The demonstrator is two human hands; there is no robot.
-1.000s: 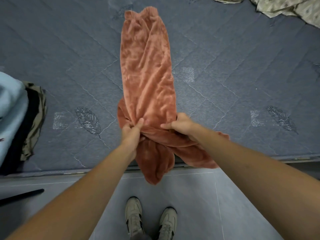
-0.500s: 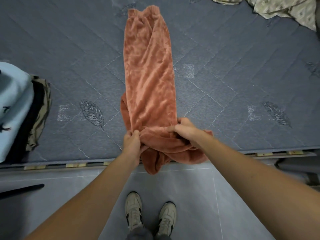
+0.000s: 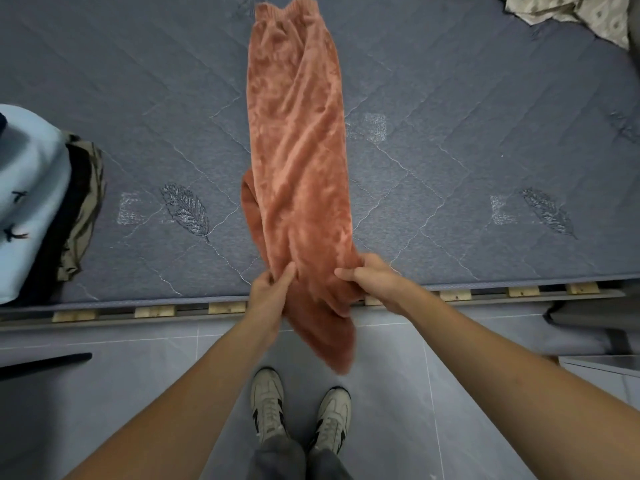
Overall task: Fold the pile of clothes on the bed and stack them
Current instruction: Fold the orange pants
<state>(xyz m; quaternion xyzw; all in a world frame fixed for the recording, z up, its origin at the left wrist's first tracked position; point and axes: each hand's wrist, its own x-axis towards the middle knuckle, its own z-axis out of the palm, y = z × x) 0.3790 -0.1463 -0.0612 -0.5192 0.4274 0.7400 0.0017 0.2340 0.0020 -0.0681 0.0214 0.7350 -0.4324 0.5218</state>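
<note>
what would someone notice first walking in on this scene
The long rust-orange fleece garment stands out, stretched lengthwise across the grey-blue quilted mattress with its near end hanging over the bed edge toward the floor. The left hand and right hand both grip that near end. A stack of folded clothes topped by something light blue sits at the left edge, and a crumpled pale patterned cloth lies at the far right corner.

Grey-blue quilted mattress (image 3: 467, 140), orange fleece garment (image 3: 298, 150) lengthwise, folded stack (image 3: 34, 202) left, patterned cloth (image 3: 588, 15) far corner
</note>
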